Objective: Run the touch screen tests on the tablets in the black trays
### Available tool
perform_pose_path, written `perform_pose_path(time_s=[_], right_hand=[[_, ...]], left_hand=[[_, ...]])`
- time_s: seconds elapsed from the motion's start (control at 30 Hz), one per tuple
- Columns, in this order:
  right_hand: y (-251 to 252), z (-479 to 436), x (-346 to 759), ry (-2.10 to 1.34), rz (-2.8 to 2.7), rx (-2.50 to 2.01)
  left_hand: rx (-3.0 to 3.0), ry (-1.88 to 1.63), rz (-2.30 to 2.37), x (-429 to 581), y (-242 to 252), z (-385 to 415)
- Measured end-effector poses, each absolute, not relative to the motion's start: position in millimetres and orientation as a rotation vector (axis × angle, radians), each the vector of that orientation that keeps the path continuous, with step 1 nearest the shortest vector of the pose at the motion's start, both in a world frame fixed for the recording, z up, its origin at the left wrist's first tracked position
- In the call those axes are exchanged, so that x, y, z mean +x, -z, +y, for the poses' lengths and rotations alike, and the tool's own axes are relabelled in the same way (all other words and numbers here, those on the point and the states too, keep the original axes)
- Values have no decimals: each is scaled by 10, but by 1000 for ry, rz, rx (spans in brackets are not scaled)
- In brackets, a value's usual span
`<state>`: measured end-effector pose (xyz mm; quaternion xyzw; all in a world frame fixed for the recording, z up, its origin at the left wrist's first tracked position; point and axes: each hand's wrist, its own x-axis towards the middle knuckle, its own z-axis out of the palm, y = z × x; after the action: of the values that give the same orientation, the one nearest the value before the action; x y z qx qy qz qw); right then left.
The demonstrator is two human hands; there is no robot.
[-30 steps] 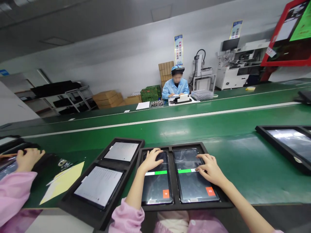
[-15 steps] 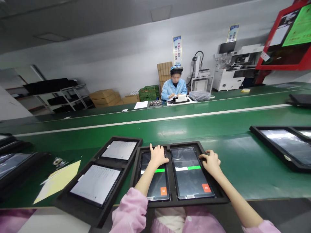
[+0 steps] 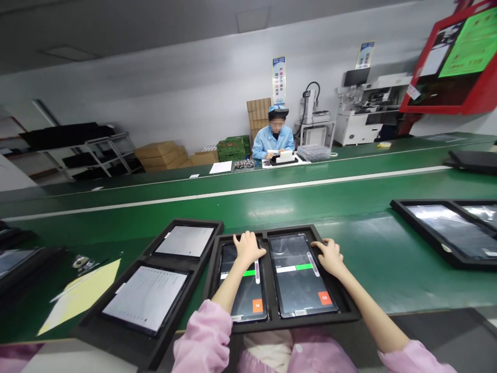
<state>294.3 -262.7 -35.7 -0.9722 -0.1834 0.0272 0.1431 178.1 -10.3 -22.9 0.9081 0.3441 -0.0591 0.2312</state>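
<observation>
The left hand [image 3: 248,248] lies flat, palm down, fingers spread over the far end of the left tablet [image 3: 248,298]. Its forearm runs back across that screen to a pink sleeve. Its grip is wide and closes on nothing. The right hand [image 3: 329,256] rests at the far right corner of the right tablet [image 3: 298,292], with its fingers curled over the edge. It is unclear whether that grip pinches the tablet or only rests on it.

Both tablets lie side by side in the tray [image 3: 303,324], which sits at the near edge of the green worktop [image 3: 295,204].

A second ago both hands were lower in the tray, with the fingertips on the glass near the green stripes. They have since slid to the far ends. A pale upright bar [image 3: 257,272] now shows on each screen, where none showed half a second ago. A hand in a pink sleeve, seen left of the tray a second ago, is gone.

Left of the tray, a second tray [image 3: 171,259] holds two tablets with white screens, and a yellow sheet [image 3: 79,298] lies beyond it. A third tray [image 3: 421,233], right of the tray, is cut off by the frame. Far beyond the tray, a person in blue [image 3: 273,141] sits at work. The screen text is too small to read.
</observation>
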Motion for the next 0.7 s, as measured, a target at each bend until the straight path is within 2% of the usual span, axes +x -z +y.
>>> perform_pose_path(time_s=[0.17,0.27,0.4,0.53,0.6,0.7], right_hand=[[283,-2666,2840,-14,-504,-2795],[172,-2649,2606,23,-766,-2762],[65,-2515,2237,-296,-1519,-2518],[16,-2475,2141,-537,-1598,-2537],[9,-2523,2249,-484,-1564,-2608],[49,-2579,2533,-181,-1244,-2783]], left_hand=[[2353,115,1027,1303,28,16],[2203,-37,1251,868,-21,64],[2109,-23,1398,555,95,-50],[2074,-7,1428,514,258,-286],[2078,10,1409,536,280,-362],[2143,128,1164,706,201,-347]])
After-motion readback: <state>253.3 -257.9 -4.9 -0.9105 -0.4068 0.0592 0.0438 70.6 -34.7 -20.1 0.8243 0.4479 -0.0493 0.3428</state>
